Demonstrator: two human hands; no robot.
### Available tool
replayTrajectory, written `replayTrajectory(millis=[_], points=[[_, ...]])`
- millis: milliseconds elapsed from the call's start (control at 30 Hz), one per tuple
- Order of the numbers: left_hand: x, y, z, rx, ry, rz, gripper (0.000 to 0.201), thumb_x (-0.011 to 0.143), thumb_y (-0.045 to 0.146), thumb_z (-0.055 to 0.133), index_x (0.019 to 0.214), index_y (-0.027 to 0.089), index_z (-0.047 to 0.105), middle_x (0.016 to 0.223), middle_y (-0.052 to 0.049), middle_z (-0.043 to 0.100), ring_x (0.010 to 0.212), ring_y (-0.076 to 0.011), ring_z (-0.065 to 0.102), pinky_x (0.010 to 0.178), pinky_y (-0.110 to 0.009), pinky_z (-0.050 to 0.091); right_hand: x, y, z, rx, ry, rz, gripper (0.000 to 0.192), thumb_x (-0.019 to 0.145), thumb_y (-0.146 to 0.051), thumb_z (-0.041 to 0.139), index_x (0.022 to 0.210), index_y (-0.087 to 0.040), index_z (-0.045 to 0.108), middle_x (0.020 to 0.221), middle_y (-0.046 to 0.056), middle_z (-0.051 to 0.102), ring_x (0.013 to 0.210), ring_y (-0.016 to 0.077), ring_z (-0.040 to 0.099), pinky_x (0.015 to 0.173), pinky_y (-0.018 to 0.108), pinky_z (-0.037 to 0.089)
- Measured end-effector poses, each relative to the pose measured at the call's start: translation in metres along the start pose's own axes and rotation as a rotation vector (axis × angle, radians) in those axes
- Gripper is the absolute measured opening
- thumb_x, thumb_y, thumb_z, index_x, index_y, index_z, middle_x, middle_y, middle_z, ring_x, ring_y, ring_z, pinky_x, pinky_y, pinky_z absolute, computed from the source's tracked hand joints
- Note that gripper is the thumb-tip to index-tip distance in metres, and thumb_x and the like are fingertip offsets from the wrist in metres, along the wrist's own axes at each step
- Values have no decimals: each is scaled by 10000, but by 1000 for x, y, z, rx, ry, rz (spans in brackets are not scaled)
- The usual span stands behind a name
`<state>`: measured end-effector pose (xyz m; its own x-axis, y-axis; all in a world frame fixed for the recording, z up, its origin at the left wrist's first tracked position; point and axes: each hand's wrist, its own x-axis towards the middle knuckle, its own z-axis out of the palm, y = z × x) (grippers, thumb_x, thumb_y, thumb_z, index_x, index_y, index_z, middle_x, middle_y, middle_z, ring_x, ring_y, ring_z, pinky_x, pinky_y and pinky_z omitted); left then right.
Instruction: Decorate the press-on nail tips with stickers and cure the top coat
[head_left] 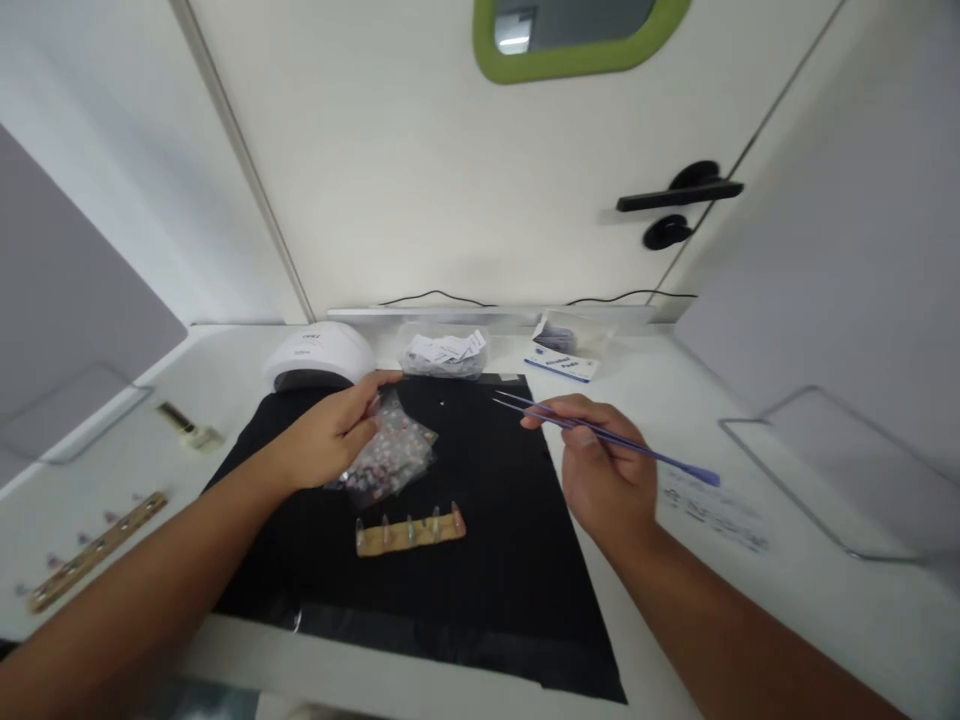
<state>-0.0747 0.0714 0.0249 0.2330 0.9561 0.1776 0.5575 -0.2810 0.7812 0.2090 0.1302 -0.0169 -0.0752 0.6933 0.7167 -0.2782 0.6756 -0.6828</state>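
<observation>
Black mat (480,560): spread over the white table (825,600), and all the action sits on it
Left hand (330,435): fingers clenched round a clear bag of small gems (390,455), held just above the mat's upper left part
Right hand (604,475): pinching purple tweezers (600,432), tips aimed left toward the bag, well apart from it
Step in hand: looks like picking a gem from the bag
Next move calls for: a steady, fine pinch and the bag mouth held open, I'd judge
Nail tips: five, I think, standing on one tan strip (410,530) below the bag; the view is soft here
Other strip: one (97,550), far left on the table
Lamp: one white dome (319,358) behind the mat
Packets: two at the back, a clear bag (444,354) and a blue-and-white one (562,355)
</observation>
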Motion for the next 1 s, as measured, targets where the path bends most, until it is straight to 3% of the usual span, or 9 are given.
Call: replayTrajectory(millis=[133,267,367,467,600,767,1000], points=[[-22,-10,-1,-225,50,-26,465,867,202,514,1324,198,429,788,28,417,677,-135,412,649,-268,376,-2,-8,12,0,-29,-19,150,894,-296,645,1003,-281,747,898,25,750,776,200,683,767,392,534],[-34,-9,2,-455,34,5,448,853,268,611,1265,225,440,772,35,439,620,-101,425,557,-211,372,-8,-36,37,7,-73,-53,173,908,-360,619,1002,-292,747,868,34,752,783,228,698,806,457,557],[-41,-6,4,-572,19,40,404,856,253,659,1206,248,457,772,36,506,584,-78,456,518,-178,359,-11,-54,57,63,-196,-71,209,939,-365,573,1057,-298,731,863,31,752,803,231,693,919,528,523],[-47,-6,8,-646,25,75,340,854,240,694,1132,251,497,743,44,545,565,-67,472,509,-159,364,-13,-57,72,86,-346,-66,229,961,-358,536,1099,-300,710,884,33,751,796,222,694,958,549,496],[-53,-8,14,-675,66,78,242,848,196,719,1056,227,599,821,15,601,685,-83,543,620,-171,445,-23,-43,79,108,-400,-39,228,968,-364,520,1106,-307,693,875,33,750,829,224,691,947,545,499],[-58,-7,17,-547,88,127,298,828,121,724,1096,246,680,838,16,641,776,-100,601,723,-181,490,-43,-31,76,63,-349,-43,268,959,-380,515,1145,-304,692,886,62,758,924,266,673,910,541,522],[-61,-1,17,-459,148,153,319,800,81,731,1055,272,718,844,22,701,790,-101,640,737,-172,522,-53,-30,76,23,-256,-54,261,950,-421,523,1099,-316,710,795,57,734,794,261,659,790,497,555]])
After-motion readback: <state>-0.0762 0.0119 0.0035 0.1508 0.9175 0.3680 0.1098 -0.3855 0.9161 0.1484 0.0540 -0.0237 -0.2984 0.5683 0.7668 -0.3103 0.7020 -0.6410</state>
